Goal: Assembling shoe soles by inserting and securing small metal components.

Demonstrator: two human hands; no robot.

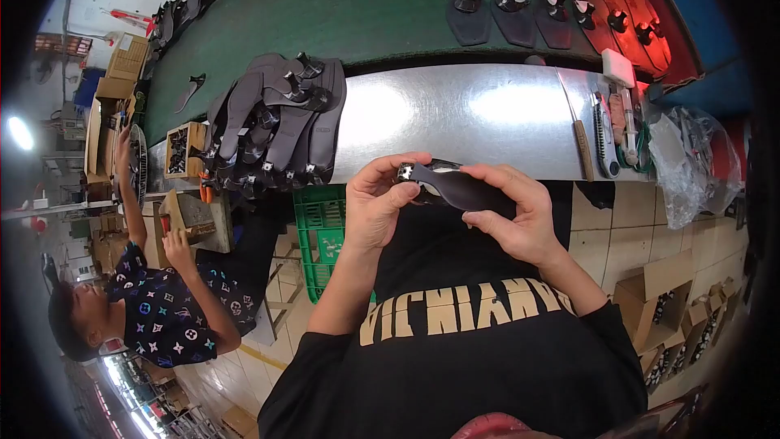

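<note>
- In the head view, the left hand [375, 203] is pinching the narrow, strapped end of a dark sandal [465, 189] between thumb and fingers.
- The right hand [524, 215] is curling partly closed, gripping the sandal's broader end.
- The sandal is being held before the metal bench [406, 106].
- Piled sandals [272, 114] are lying at the bench's left; a wooden-handled tool [582, 146] is resting toward its right.

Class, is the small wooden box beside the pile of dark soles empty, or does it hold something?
Not empty: small dark parts show inside the wooden box; their depth cannot be told.
</note>
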